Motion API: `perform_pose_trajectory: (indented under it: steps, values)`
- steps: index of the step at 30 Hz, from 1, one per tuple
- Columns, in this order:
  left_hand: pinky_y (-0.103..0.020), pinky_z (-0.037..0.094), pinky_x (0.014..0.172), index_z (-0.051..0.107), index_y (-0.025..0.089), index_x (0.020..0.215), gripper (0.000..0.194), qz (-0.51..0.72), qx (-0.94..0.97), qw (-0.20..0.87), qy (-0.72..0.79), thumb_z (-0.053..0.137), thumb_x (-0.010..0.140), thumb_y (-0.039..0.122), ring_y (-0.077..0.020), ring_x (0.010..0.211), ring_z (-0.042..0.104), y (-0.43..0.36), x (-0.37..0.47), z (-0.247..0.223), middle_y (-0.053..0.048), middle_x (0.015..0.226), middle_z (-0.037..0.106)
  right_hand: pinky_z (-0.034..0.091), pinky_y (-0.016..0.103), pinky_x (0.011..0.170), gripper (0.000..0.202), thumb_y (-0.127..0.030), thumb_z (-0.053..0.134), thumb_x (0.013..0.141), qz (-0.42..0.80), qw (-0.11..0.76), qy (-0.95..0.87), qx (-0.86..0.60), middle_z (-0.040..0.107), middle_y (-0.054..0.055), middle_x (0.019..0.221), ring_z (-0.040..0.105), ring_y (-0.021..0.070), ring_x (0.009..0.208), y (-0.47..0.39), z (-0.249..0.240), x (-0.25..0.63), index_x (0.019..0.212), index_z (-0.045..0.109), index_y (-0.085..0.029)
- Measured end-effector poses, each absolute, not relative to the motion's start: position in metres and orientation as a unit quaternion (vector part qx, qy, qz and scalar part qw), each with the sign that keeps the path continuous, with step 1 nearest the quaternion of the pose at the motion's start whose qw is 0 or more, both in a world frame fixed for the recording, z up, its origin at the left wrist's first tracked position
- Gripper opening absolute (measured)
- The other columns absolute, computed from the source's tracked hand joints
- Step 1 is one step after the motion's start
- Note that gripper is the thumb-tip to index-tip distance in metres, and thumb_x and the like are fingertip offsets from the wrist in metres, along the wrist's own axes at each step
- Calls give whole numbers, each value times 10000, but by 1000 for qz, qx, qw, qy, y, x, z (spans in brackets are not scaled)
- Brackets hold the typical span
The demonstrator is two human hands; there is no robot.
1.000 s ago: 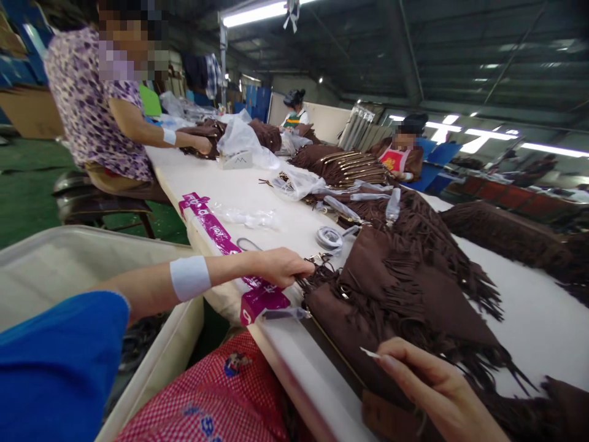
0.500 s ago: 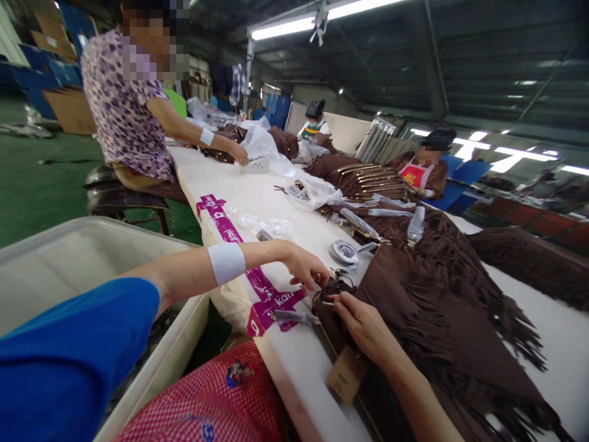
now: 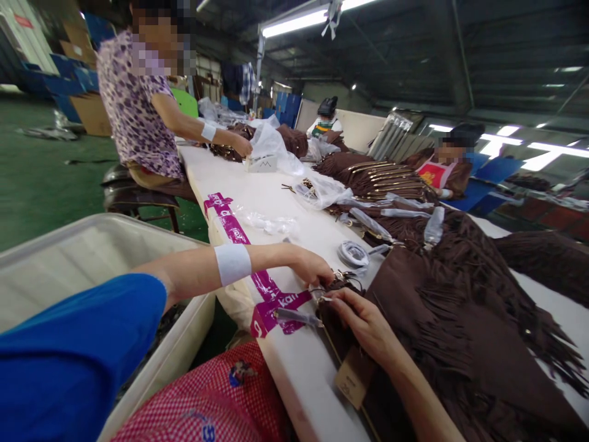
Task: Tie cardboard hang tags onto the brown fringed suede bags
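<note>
A brown fringed suede bag lies on the white table in front of me. My left hand pinches the metal ring and strap hardware at the bag's near corner. My right hand rests on the same corner, fingertips closed on a small white piece by the ring. A brown paper tag hangs from the bag below my right wrist. A grey tool lies on the table edge just left of my hands.
Purple printed tape runs along the table edge. A beige bin stands at my left. More brown fringed bags, plastic sleeves and a white coil lie farther up. Other people work at the table beyond.
My right hand has come forward from the bag's lower edge to its near corner beside my left hand. The view has shifted slightly; the left hand stays on the hardware.
</note>
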State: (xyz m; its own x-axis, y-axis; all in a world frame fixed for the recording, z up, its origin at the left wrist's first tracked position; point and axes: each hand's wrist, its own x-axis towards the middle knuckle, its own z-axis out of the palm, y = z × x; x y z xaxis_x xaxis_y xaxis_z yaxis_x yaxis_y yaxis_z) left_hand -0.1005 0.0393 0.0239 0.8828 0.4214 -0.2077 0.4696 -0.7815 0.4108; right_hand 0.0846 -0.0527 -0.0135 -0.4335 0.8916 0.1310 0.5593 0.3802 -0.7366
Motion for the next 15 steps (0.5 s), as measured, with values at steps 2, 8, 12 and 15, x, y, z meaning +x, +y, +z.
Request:
perform_pose_trajectory:
  steps: [2, 8, 12, 15]
  values:
    - [-241, 427, 695, 612, 182, 962, 263, -50, 942, 211, 255, 593, 748, 31, -161, 791, 577, 38, -103, 20, -5, 855, 667, 411, 263, 583, 328, -470, 409, 900, 314, 260, -776, -481, 563, -23, 635, 518, 156, 601, -46, -17, 85, 774, 572, -215]
    - [-276, 447, 733, 594, 177, 1073, 295, -14, 941, 196, 275, 572, 793, 84, -185, 830, 588, 30, -115, 15, -47, 947, 673, 437, 297, 648, 313, -475, 438, 866, 240, 313, -762, -514, 613, 19, 717, 566, 189, 669, -40, -20, 95, 782, 596, -218]
    - [-291, 451, 761, 595, 187, 1071, 298, 14, 942, 190, 277, 510, 816, 60, -185, 852, 588, 17, -122, 13, -56, 989, 674, 447, 296, 722, 284, -414, 461, 902, 194, 287, -816, -463, 639, 37, 815, 593, 198, 782, -48, -22, 100, 798, 646, -225]
    - [-297, 455, 800, 565, 199, 1129, 325, 18, 942, 199, 271, 475, 834, 94, -184, 903, 585, 8, -126, 9, -53, 1038, 663, 440, 298, 722, 284, -353, 437, 934, 127, 229, -856, -446, 632, 42, 814, 591, 190, 766, -52, -24, 102, 837, 671, -226]
